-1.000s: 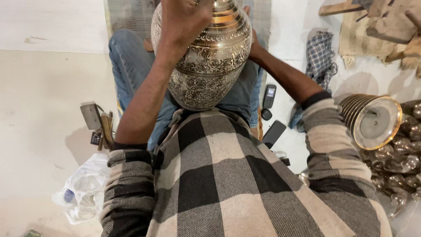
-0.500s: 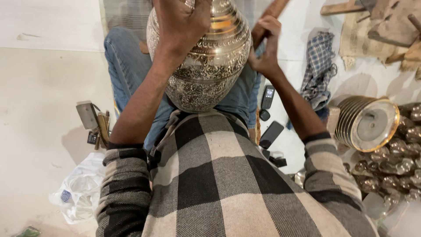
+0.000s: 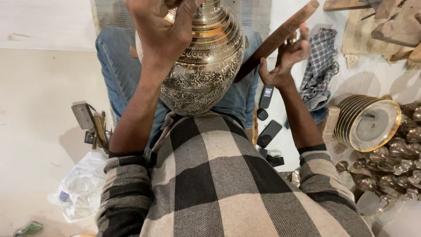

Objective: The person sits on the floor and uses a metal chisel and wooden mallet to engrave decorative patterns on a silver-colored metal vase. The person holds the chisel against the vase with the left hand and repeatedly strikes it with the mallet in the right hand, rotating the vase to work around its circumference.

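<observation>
Gripping from above, the left hand (image 3: 163,33) spreads its fingers over the shoulder of an engraved brass vase (image 3: 202,70) and clasps it against the person's lap. That vase lies tilted across blue-jeaned legs, its rounded belly toward the checked shirt, its gold-banded neck pointing away toward the upper edge of the view.

Just right of the vase, the right hand (image 3: 284,59) is closed around a long wooden stick (image 3: 280,37). This stick slants from upper right down toward the vase, and its lower end appears to meet the vase's side, though the contact point is partly hidden by the curve of the metal.

Right of the vase, on the pale floor, a small keypad phone (image 3: 265,96) lies beside the leg, with a dark smartphone (image 3: 269,133) a little nearer the person. Farther right lies a crumpled blue checked cloth (image 3: 322,66). Well to the right of the vase a ribbed brass bowl (image 3: 367,123) rests on its side, and a heap of small shiny metal pieces (image 3: 394,166) sits next to it.

Left of the vase, some small hand tools (image 3: 93,125) lie on the floor, and nearer the person's left elbow sits a crumpled clear plastic bag (image 3: 81,188).
</observation>
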Tool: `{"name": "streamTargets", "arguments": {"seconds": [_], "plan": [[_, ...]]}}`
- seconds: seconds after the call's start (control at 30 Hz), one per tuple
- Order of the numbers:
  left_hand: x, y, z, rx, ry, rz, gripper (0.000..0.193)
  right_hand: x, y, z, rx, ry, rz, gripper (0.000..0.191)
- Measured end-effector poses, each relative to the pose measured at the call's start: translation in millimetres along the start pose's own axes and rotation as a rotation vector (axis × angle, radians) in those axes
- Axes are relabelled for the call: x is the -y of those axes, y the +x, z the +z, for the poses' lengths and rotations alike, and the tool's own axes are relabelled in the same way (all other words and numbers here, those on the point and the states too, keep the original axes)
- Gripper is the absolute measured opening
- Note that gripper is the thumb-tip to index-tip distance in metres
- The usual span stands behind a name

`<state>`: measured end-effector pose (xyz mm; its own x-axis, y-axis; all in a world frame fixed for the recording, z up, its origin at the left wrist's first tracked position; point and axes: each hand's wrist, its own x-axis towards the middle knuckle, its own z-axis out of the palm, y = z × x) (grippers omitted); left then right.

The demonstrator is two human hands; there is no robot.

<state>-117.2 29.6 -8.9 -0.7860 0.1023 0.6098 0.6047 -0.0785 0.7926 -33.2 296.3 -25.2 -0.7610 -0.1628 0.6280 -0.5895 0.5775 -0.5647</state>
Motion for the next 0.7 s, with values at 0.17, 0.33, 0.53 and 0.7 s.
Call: {"name": "streamTargets", "arguments": {"seconds": [0.17, 0.33, 0.53, 0.7], "plan": [[-3, 7, 1, -0.019, 0.035, 0.022, 0.011, 10, -11, 0, 0.110, 0.488, 0.000, 0.122], [-3, 15, 3, 0.002, 0.029, 0.056, 0.008, 11, -23, 23, 0.324, 0.356, 0.188, 0.098], [-3, 14, -1, -0.002, 0.105, 0.030, 0.010, 0, -12, 34, 0.426, 0.391, 0.250, 0.094], [-4, 6, -8, -0.002, 0.225, 0.005, 0.009, -11, 17, 2, 0.432, 0.574, 0.476, 0.062]]}}
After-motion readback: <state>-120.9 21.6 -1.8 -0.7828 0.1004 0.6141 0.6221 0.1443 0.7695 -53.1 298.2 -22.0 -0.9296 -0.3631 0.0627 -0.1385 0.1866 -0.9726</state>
